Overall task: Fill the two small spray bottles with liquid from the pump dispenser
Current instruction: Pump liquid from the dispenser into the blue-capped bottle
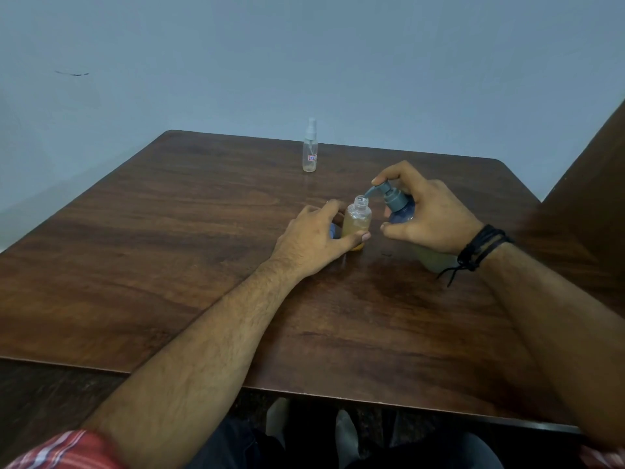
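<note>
My left hand (pixel 316 236) grips a small uncapped bottle (pixel 357 220), which stands on the table and is largely filled with yellowish liquid. My right hand (pixel 426 214) holds the blue pump dispenser (pixel 399 206) tilted toward it, forefinger on top of the grey pump head. The pump's spout sits right at the small bottle's open neck. A second small clear spray bottle (pixel 310 148), with its sprayer cap on and looking nearly empty, stands upright at the table's far edge.
The brown wooden table (pixel 169 248) stands against a pale blue wall. Something small and blue (pixel 333 230) peeks out from under my left hand. A dark wooden panel rises at the right.
</note>
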`<act>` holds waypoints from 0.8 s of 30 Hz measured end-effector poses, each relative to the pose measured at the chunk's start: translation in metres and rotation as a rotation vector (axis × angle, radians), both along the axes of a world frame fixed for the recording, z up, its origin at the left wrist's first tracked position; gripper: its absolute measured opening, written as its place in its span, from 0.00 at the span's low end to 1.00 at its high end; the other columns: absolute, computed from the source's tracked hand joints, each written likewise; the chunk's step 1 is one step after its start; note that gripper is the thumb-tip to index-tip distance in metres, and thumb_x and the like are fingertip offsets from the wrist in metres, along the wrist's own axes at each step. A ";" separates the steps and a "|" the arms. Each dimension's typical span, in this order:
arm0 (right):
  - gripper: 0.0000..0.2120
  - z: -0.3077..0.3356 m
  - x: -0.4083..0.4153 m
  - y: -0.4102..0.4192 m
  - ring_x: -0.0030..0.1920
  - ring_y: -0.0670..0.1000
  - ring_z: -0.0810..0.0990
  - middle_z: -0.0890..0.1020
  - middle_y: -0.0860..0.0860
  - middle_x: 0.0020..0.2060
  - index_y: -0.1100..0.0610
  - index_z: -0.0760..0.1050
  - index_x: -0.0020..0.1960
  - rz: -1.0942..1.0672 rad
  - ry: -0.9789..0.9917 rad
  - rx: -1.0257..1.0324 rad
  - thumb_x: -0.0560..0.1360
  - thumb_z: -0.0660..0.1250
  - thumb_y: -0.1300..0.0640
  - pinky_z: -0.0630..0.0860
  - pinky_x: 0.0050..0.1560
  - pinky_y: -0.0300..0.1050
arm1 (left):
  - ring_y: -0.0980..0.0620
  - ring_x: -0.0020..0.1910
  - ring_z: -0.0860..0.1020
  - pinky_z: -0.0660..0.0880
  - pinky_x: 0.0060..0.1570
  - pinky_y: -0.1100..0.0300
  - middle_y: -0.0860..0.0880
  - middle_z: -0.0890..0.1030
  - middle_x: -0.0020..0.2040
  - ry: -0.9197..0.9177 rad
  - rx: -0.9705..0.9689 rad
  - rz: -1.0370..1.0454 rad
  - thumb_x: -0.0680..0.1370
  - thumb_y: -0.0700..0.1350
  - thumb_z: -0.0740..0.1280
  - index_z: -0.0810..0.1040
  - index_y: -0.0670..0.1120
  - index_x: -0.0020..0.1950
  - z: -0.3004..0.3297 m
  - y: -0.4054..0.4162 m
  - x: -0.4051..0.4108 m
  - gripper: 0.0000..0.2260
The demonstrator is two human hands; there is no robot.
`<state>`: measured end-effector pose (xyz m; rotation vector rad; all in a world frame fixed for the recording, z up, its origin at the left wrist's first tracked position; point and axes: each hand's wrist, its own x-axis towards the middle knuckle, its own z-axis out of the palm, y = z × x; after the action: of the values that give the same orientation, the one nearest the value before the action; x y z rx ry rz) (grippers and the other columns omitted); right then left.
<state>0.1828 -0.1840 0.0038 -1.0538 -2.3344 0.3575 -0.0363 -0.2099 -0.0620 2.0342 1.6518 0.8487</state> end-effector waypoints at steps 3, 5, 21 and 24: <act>0.33 -0.001 0.001 0.000 0.40 0.47 0.82 0.82 0.48 0.39 0.42 0.66 0.67 -0.006 0.001 0.012 0.69 0.76 0.59 0.81 0.44 0.49 | 0.51 0.68 0.70 0.74 0.63 0.44 0.54 0.77 0.65 -0.004 0.001 -0.005 0.71 0.73 0.65 0.71 0.57 0.70 0.000 0.000 0.000 0.33; 0.33 -0.001 0.001 0.000 0.39 0.48 0.82 0.82 0.49 0.39 0.42 0.66 0.68 -0.004 0.001 0.011 0.69 0.76 0.59 0.81 0.44 0.50 | 0.52 0.68 0.70 0.74 0.63 0.44 0.53 0.77 0.65 -0.007 0.011 -0.002 0.73 0.71 0.67 0.71 0.57 0.70 0.000 0.001 0.000 0.31; 0.30 -0.002 0.001 0.001 0.39 0.45 0.82 0.82 0.46 0.38 0.44 0.68 0.62 0.020 0.023 -0.012 0.68 0.76 0.61 0.78 0.42 0.43 | 0.52 0.67 0.70 0.75 0.62 0.43 0.54 0.77 0.65 0.008 0.023 -0.002 0.72 0.72 0.65 0.70 0.56 0.71 -0.001 0.001 0.000 0.33; 0.30 -0.001 0.001 0.001 0.40 0.45 0.82 0.82 0.46 0.39 0.43 0.67 0.62 0.014 0.022 -0.003 0.68 0.76 0.61 0.78 0.42 0.42 | 0.52 0.67 0.70 0.74 0.62 0.43 0.54 0.77 0.64 0.006 0.033 -0.008 0.73 0.71 0.66 0.71 0.56 0.70 -0.001 0.001 0.000 0.31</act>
<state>0.1840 -0.1831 0.0025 -1.0307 -2.3229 0.3766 -0.0365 -0.2088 -0.0629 2.0656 1.6425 0.8734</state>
